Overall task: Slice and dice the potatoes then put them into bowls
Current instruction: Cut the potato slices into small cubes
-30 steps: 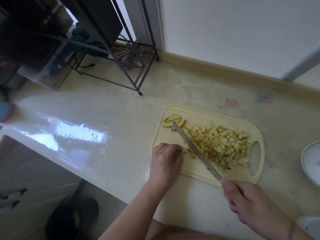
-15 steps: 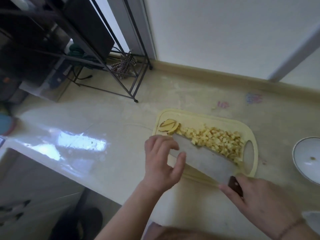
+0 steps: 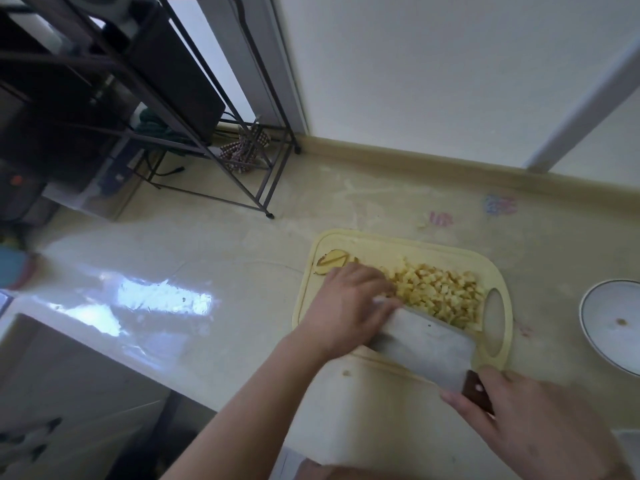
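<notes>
A pale yellow cutting board [image 3: 408,245] lies on the counter with a heap of diced potato [image 3: 438,294] on its right half. Two potato end slices [image 3: 332,261] sit at its far left corner. My right hand [image 3: 530,424] grips the dark wooden handle of a cleaver [image 3: 426,344], whose broad blade lies tilted flat along the near side of the heap. My left hand [image 3: 349,306] lies over the left side of the heap with its fingers against the dice and the blade's tip. A white bowl [image 3: 613,323] stands at the right edge, holding one small bit.
A dark metal rack [image 3: 194,140] stands at the back left of the cream counter [image 3: 207,258]. The counter's front edge runs diagonally at the lower left, with a drop to the floor. A wall and upstand close the back. One potato bit [image 3: 346,373] lies off the board.
The cleaver went from edge-down in the dice to lying flat against the heap. My left hand moved from the board's near edge onto the heap's left side.
</notes>
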### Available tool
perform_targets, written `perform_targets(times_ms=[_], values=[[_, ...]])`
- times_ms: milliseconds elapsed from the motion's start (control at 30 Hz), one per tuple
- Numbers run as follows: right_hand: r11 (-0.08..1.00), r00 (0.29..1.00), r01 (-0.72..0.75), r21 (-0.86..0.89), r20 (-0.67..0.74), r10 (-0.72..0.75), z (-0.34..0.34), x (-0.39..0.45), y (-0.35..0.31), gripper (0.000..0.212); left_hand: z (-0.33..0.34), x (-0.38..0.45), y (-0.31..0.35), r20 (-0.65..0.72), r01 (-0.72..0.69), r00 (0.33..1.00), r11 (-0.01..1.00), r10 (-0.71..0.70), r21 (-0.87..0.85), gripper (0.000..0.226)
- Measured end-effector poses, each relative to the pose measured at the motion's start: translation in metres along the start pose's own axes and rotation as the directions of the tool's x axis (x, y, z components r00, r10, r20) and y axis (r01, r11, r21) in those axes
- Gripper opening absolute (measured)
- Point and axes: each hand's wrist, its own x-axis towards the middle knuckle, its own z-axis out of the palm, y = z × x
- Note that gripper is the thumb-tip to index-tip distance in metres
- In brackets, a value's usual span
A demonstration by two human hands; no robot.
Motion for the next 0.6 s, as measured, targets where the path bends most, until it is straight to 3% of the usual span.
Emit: perform_targets(times_ms=[67,133,233,300,433,600], values=[[1.000,1.000,-0.024,-0.003,-0.001,0.024,-0.005,-0.002,-0.001,0.067,-0.010,0.005,-0.026,-0.212,0.075,0.974,0.997,-0.079,-0.030,0.023],[0.999,1.000,-0.025,0.027,-0.015,0.026,-0.005,-0.006,0.001,0.061,-0.018,0.009,-0.052,-0.251,0.230,0.945,0.971,-0.208,0.062,0.017],[0.999,0.999,-0.022,0.035,-0.046,0.023,-0.004,-0.012,0.005,0.069,-0.018,0.012,-0.070,-0.099,0.333,0.941,0.939,-0.324,0.091,0.022],[0.999,0.996,-0.026,0.045,-0.082,0.030,-0.007,-0.013,0.005,0.076,-0.017,0.014,-0.073,-0.044,0.300,0.954,0.951,-0.297,0.073,0.036],[0.981,0.994,-0.080,0.175,-0.062,0.092,-0.017,-0.013,0.003,0.051,-0.022,0.018,-0.075,0.103,0.218,0.968,0.970,-0.229,0.105,0.057],[0.973,0.991,-0.125,0.192,-0.030,0.133,-0.022,-0.012,0.000,0.048,-0.034,0.028,-0.074,0.305,0.221,0.919,0.966,-0.251,0.132,0.058]])
